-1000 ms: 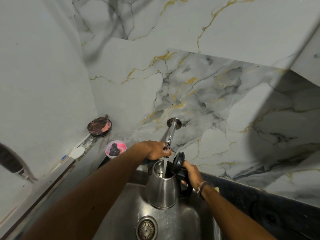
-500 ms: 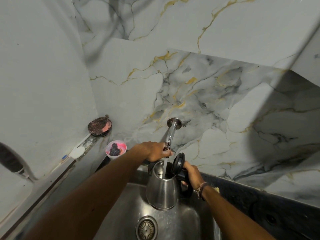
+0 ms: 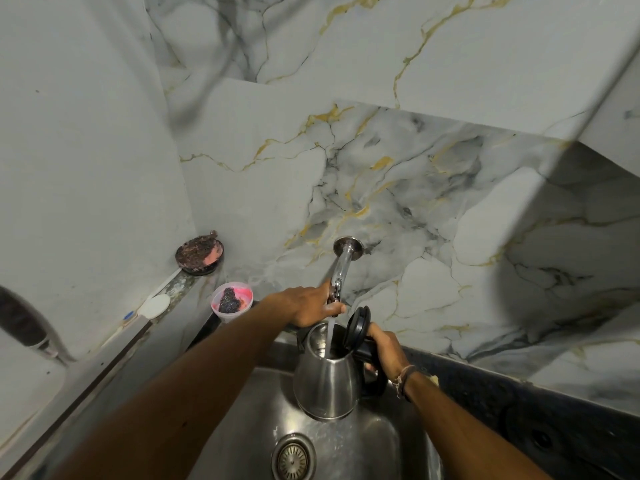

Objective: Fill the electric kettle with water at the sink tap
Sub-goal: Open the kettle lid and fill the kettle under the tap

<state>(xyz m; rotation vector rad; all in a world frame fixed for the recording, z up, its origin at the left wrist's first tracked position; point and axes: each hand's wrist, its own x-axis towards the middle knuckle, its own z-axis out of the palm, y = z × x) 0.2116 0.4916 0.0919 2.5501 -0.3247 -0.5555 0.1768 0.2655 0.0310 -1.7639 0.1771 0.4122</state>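
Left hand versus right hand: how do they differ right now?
The left hand grips the tap at its end, above the kettle; the right hand holds the kettle's black handle, lower, and wears a wrist band. Both are closed on something.

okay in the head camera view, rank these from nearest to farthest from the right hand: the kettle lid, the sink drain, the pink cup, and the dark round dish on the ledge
From the right hand on the kettle handle:
1. Kettle lid, flipped open, just left of the fingers.
2. Sink drain, below and left, in the basin.
3. Pink cup, left, beyond the left forearm.
4. Dark round dish, farthest, up on the corner ledge.
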